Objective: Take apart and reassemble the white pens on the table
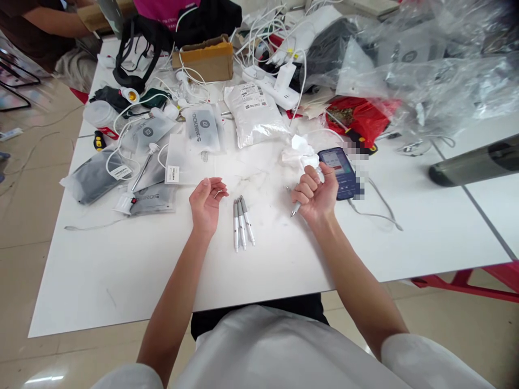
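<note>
Three white ballpoint pens with grey grips lie side by side on the white table, their tips pointing away from me. To the left of them is my left hand, held palm inward with loosely curled fingers apart and nothing in it. My right hand is closed around a pen, whose metal end sticks out below the fingers; most of it is hidden in the fist. Crumpled white tissue shows just behind this hand; I cannot tell whether the hand touches it. A lit phone lies beside the fist.
Bagged items, a white plastic parcel, a power strip and tangled cables crowd the far side. A dark cylinder and a red bag are at right. Another person's arm shows at upper left.
</note>
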`<state>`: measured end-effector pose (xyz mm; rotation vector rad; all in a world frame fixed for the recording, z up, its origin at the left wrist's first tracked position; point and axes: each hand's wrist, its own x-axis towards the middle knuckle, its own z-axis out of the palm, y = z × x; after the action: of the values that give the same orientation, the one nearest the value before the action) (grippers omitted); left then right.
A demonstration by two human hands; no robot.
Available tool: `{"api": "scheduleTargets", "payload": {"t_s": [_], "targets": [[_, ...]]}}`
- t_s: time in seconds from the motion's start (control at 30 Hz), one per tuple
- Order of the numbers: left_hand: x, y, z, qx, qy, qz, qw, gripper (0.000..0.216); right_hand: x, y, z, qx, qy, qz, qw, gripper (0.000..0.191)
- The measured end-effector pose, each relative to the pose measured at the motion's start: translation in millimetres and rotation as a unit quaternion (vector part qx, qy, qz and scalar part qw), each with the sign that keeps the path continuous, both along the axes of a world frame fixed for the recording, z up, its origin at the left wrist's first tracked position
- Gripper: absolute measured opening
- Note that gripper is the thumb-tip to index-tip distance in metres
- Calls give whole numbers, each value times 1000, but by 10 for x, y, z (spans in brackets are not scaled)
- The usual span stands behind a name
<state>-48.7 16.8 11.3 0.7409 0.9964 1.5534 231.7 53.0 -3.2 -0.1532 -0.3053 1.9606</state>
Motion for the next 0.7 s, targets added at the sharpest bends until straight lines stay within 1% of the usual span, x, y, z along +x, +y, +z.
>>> {"api": "scheduleTargets", "payload": {"t_s": [0.1, 0.23, 0.33, 0.4, 0.47, 0.57, 0.7], "targets": [[3, -2, 2, 5, -7, -8, 1000, 34, -1, -14, 10, 5, -37, -22, 999, 50], [3, -6, 5, 10, -10, -15, 1000, 33, 6, -17, 21, 22, -41, 0, 999, 52], [-1, -7, -1, 8, -7, -18, 1000, 33, -29, -28, 79, 3, -80, -2, 997, 54], [-4, -6, -9, 8, -7, -23, 1000, 33, -93, -43, 139, -19, -123, -27, 992, 51], [-4, -6, -18, 10, -8, -31, 999, 33, -185, -57, 194, -29, -162, -66, 984, 45], [-5, -3, -30, 17, -8, -38, 999, 32, -324, -61, 223, -13, -211, -114, 971, 39], [-14, 5, -50, 30, -2, -38, 999, 31, -403, -57, 180, 10, -286, -134, 949, 42]]}}
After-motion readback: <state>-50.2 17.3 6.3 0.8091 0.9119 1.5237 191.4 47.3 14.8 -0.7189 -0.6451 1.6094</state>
